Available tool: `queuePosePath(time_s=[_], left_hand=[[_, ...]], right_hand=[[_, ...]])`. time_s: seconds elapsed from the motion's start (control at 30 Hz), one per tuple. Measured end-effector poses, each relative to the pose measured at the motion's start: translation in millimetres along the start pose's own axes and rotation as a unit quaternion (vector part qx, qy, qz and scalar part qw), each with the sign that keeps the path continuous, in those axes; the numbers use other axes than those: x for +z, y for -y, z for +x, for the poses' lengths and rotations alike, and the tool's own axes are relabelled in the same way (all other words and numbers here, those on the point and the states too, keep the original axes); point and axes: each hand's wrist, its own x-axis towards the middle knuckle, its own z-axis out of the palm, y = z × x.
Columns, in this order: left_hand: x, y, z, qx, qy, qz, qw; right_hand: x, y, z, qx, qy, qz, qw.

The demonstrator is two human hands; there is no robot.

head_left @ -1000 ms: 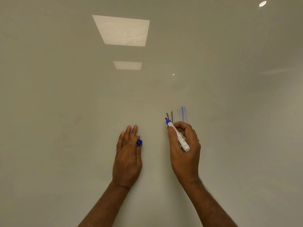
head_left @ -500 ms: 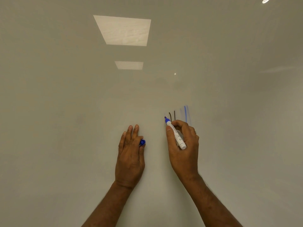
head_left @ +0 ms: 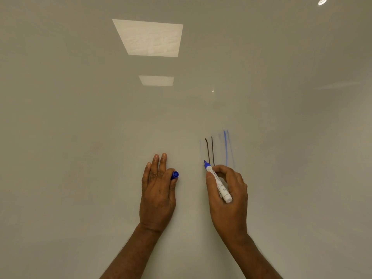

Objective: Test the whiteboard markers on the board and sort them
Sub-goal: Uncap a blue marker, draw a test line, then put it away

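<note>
The whiteboard (head_left: 80,137) fills the whole view. My right hand (head_left: 228,200) grips a white marker (head_left: 219,185) with a blue tip, the tip touching the board just left of two dark vertical strokes (head_left: 209,151). A very faint blue line (head_left: 200,150) runs up from the tip. Further right stand a solid blue stroke (head_left: 225,148) and paler blue ones. My left hand (head_left: 158,194) lies flat against the board and pinches the blue marker cap (head_left: 175,174) between thumb and forefinger.
Two rectangular ceiling-light reflections (head_left: 150,38) show on the glossy board above the hands. A small round light reflection (head_left: 322,1) sits at the top right.
My right hand has drawn the marker tip downward on the board, left of the dark strokes, leaving a very faint blue line. My left hand has stayed in place.
</note>
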Motion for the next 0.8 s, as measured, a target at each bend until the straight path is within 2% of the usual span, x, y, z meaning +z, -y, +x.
queuePosePath(time_s=[0.23, 0.47, 0.7, 0.8], left_hand=[[0, 1, -1, 0.004, 0.003, 0.014, 1.0], [1, -1, -1, 0.005, 0.007, 0.033, 0.999], [1, -1, -1, 0.012, 0.0, 0.035, 0.999], [1, 0, -1, 0.006, 0.005, 0.025, 1.0]], right_hand=[[22, 18, 38, -0.025, 0.008, -0.003, 1.0], [15, 6, 20, -0.043, 0.023, -0.019, 0.999], [-3, -9, -20, -0.02, 0.046, -0.047, 0.998], [-11, -6, -22, 0.028, 0.088, -0.035, 0.995]])
